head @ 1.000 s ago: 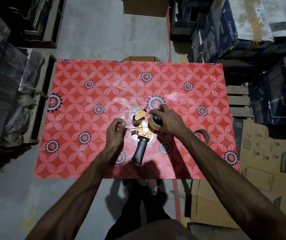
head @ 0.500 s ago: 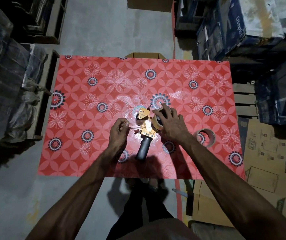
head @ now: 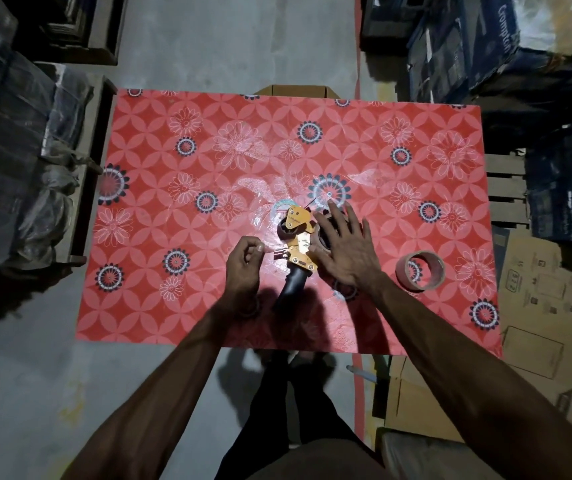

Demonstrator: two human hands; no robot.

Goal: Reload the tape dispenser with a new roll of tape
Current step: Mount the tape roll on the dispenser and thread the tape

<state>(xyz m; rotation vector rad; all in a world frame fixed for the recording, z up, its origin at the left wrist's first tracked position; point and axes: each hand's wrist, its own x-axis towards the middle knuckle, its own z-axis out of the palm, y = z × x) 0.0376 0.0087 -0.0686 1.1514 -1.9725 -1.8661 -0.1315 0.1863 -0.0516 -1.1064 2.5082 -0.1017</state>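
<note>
Boxes (head: 464, 39) read, apparently, "Crompton"; hands (head: 343, 251) on dispenser (head: 300, 237).

- A red table cover (head: 208, 299) printed with white and dark flowers.
- A grey concrete floor (head: 208, 39).
- Dark wrapped bundles (head: 11, 161) stacked on the left.
- Blue printed cartons (head: 468, 39) at upper right.
- Flattened brown cardboard (head: 547, 306) on the right.
- A wooden pallet (head: 506, 188) beside the table.

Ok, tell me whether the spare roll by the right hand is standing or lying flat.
Lying flat: the spare roll rests on one rim, open core facing up, tablecloth visible through it.
</note>
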